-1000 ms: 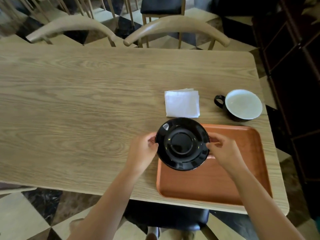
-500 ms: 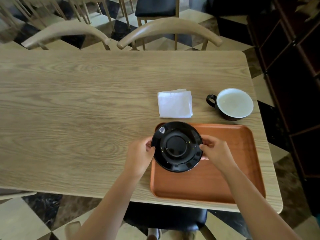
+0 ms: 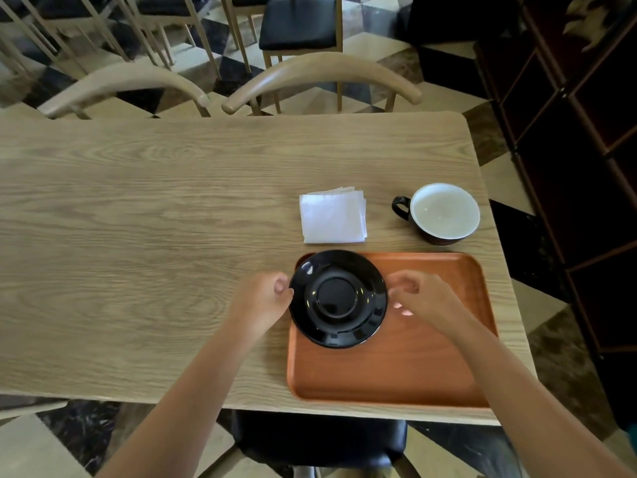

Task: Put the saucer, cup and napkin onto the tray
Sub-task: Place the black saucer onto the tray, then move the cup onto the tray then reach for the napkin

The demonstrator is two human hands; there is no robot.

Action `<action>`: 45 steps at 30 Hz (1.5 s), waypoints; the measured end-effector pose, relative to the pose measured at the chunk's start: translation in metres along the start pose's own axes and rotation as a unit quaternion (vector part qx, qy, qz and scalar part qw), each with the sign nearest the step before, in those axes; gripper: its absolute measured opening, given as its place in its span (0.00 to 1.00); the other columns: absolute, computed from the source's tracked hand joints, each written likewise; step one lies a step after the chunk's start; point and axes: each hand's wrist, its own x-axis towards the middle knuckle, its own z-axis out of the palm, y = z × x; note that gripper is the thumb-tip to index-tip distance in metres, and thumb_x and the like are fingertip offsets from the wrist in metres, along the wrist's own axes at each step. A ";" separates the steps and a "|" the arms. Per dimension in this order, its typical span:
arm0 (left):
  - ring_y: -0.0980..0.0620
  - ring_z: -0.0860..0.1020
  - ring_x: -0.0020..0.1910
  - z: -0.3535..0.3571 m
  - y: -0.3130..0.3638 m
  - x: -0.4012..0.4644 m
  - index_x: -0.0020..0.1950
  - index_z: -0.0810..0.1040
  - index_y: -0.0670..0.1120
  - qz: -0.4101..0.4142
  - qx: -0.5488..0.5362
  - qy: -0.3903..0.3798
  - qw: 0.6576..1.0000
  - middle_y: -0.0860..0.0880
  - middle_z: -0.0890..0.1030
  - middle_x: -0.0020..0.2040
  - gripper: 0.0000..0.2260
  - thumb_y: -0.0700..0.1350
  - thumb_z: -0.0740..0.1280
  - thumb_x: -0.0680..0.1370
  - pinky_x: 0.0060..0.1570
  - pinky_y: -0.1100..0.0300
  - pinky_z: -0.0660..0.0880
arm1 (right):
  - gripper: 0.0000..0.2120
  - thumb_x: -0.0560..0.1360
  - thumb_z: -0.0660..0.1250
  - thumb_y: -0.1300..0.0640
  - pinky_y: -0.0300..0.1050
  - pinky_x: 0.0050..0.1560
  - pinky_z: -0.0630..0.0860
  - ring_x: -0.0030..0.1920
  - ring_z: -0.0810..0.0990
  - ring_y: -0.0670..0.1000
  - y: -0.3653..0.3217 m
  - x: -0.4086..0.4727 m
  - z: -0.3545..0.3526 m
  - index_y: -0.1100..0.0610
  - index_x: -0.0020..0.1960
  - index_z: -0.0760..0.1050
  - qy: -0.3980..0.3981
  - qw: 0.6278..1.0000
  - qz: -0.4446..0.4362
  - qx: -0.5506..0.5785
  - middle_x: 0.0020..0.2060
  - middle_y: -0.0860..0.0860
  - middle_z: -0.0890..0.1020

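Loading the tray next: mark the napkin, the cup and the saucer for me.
napkin (image 3: 332, 218): head view, middle of the folded white top sheet.
cup (image 3: 444, 211): head view, centre of its white inside.
saucer (image 3: 337, 298): head view, centre of the round well.

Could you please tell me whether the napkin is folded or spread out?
Folded: the napkin lies as a compact square on the table, with layered edges showing along its top.

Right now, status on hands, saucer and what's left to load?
Left hand at the saucer rim, right hand just off it. Saucer over the tray far-left corner. Napkin and cup on the table. Nothing in the way.
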 end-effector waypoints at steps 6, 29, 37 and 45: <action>0.45 0.77 0.53 0.002 0.069 0.032 0.64 0.73 0.44 0.200 0.078 0.098 0.972 0.44 0.77 0.58 0.18 0.44 0.66 0.74 0.45 0.51 0.77 | 0.17 0.70 0.70 0.58 0.52 0.50 0.75 0.60 0.72 0.58 -0.004 0.001 -0.056 0.55 0.59 0.76 0.276 0.920 -0.175 -0.217 0.61 0.55 0.77; 0.45 0.69 0.61 0.066 0.151 0.101 0.57 0.79 0.45 0.338 0.154 0.015 0.928 0.44 0.77 0.58 0.19 0.53 0.73 0.70 0.52 0.50 0.73 | 0.12 0.71 0.71 0.60 0.57 0.54 0.77 0.56 0.80 0.62 0.035 0.032 -0.108 0.65 0.52 0.80 0.173 0.890 -0.262 -0.330 0.60 0.62 0.79; 0.40 0.78 0.51 0.069 0.150 0.048 0.48 0.83 0.43 0.381 0.100 0.102 0.914 0.40 0.81 0.50 0.15 0.49 0.77 0.65 0.41 0.49 0.80 | 0.12 0.62 0.78 0.63 0.55 0.45 0.83 0.49 0.84 0.59 0.058 -0.003 -0.120 0.63 0.44 0.81 0.226 0.837 -0.381 -0.322 0.50 0.60 0.84; 0.41 0.79 0.49 0.093 0.140 0.015 0.48 0.83 0.44 0.361 0.101 0.090 0.923 0.42 0.82 0.49 0.16 0.49 0.78 0.65 0.43 0.51 0.80 | 0.12 0.62 0.79 0.62 0.53 0.39 0.84 0.48 0.84 0.58 0.081 -0.028 -0.116 0.63 0.43 0.82 0.215 0.821 -0.401 -0.344 0.49 0.60 0.85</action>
